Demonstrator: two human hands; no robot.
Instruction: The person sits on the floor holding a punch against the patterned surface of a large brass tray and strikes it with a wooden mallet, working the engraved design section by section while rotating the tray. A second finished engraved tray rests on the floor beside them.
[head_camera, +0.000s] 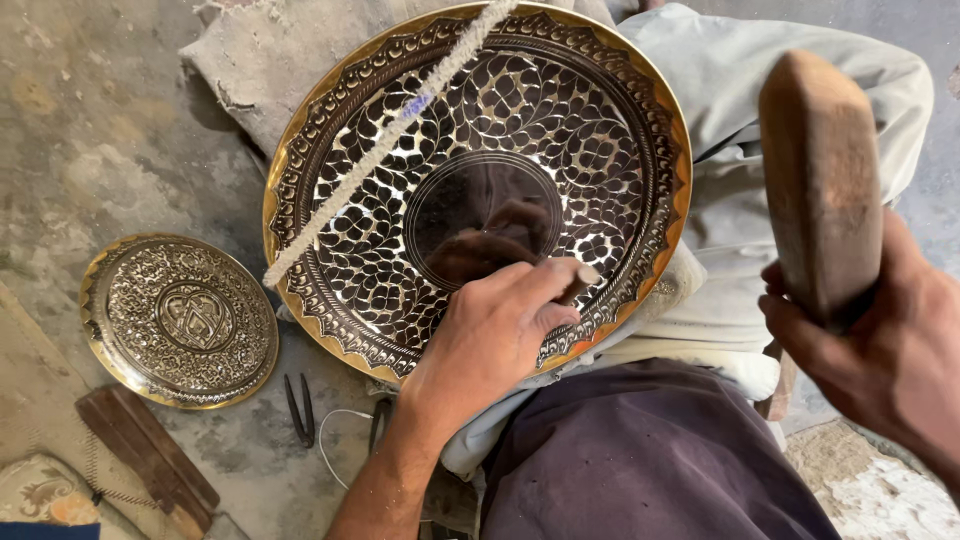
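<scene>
Lap: your dark trousers (650, 460) fill the lower centre of the frame, nearest you.
Left hand: your left hand (490, 335) sits at lower centre, fingers curled together and clamped on a small punch tool (578, 283). The tool tip rests on the large tray's lower right engraved band.
Right hand: your right hand (880, 350) is at the right edge, fingers wrapped tight around a wooden mallet (820, 180). The mallet stands upright, raised clear of the tray.
Large tray: the large tray (480, 180) occupies the upper centre, leaning on your lap and a pale cloth (720, 330). It is round, with a scalloped brass rim, a dark field cut with bright leaf patterns, and a plain dark disc in the middle.
Tray contents: a white twisted cord (385, 140) lies diagonally across the tray's left half, from the top rim to the left rim.
Small plate: a small plate (180, 320) lies flat on the floor at left, well apart from the tray; it is round, brass-edged, densely engraved, and holds nothing.
Floor items: dark pincers (299, 408) and a wooden block (150, 460) lie at lower left.
</scene>
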